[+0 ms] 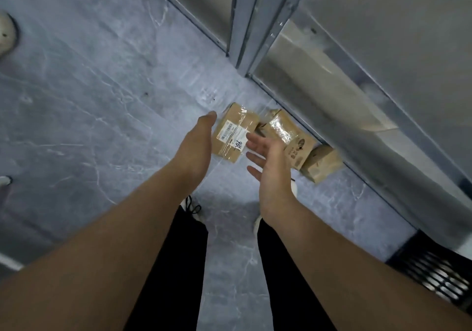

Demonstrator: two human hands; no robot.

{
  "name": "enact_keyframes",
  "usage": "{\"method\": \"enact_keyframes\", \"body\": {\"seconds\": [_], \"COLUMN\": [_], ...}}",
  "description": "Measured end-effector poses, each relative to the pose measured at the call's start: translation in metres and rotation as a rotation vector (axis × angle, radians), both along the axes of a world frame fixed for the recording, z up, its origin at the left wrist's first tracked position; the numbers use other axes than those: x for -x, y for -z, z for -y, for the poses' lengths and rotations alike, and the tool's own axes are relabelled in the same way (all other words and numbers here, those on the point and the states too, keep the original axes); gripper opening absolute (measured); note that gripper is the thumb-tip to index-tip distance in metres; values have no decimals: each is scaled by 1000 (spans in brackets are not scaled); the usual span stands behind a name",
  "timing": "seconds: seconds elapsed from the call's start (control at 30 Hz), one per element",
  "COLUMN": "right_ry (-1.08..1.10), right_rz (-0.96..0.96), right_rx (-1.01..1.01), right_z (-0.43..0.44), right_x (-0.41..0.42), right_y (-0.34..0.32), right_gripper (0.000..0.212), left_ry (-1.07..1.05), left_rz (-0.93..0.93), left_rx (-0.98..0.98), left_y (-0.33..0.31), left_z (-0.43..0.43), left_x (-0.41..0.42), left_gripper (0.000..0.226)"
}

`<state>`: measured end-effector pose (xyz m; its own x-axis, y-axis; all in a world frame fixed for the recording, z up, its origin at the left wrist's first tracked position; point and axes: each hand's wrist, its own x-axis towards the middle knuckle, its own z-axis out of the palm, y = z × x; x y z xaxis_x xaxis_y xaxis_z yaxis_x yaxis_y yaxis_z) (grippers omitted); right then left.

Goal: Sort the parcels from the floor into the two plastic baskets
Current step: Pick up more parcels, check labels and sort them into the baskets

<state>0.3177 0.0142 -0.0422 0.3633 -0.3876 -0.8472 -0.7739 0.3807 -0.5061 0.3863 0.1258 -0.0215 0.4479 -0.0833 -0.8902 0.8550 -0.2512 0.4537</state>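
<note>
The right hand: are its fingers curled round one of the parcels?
No, the right hand has its fingers straight and spread, holding nothing, in front of the labelled parcel.

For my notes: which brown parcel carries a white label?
The leftmost parcel, marked with a handwritten number; the middle parcel and the right parcel show none.

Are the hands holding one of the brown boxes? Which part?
No, nothing is held. The left hand and right hand are open, reaching either side of the taped brown cardboard parcel with a white label on the grey floor.
</note>
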Motion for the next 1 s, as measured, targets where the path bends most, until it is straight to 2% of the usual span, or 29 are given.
{"method": "enact_keyframes", "body": {"seconds": [0.13, 0.23, 0.4, 0.57, 0.7, 0.87, 1.0], "right_ry": [42, 83, 187, 191, 145, 147, 154], "right_rz": [-29, -82, -190, -244, -180, -138, -164], "right_rx": [-62, -95, -106, -126, -126, -94, -52], "right_z": [1, 5, 10, 16, 16, 3, -14], "right_x": [8, 7, 6, -2, -11, -16, -25], "right_y": [66, 114, 185, 240, 270, 302, 291], "right_gripper": [36, 34, 20, 29, 37, 38, 49], "left_ry": [72, 171, 273, 307, 238, 175, 147], "left_rz": [41, 63, 104, 170, 119, 31, 38], "left_rx": [-52, -82, -122, -126, -107, -26, -77], "left_y": [64, 108, 178, 239, 285, 312, 300], "left_z": [6, 14, 21, 20, 17, 15, 6], "left_x": [0, -3, -7, -18, -25, -22, -24], "left_gripper": [34, 35, 34, 34, 37, 47, 55]}}
